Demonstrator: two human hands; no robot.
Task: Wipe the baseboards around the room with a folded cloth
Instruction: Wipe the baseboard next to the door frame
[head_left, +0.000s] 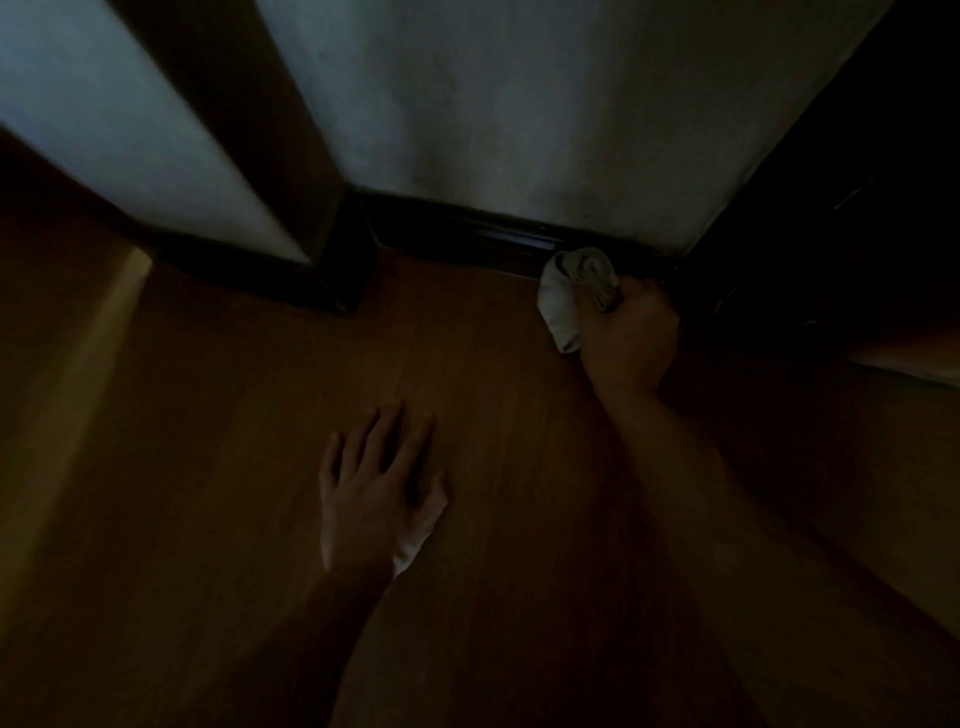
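At the dark baseboard (498, 236), the right hand (631, 340) clenches the cloth (574, 293); left hand (376, 491) flat, released.

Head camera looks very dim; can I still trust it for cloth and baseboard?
Head view: underexposed and soft throughout; the pale cloth in the right hand stands out, the baseboard is nearly black with one faint glint, the far right is lost in shadow; wide-angle distortion tilts the walls.

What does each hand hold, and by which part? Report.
The right hand grips the cloth by its near end, the rest bulging out at the baseboard. The left hand holds nothing, flat on the floor.
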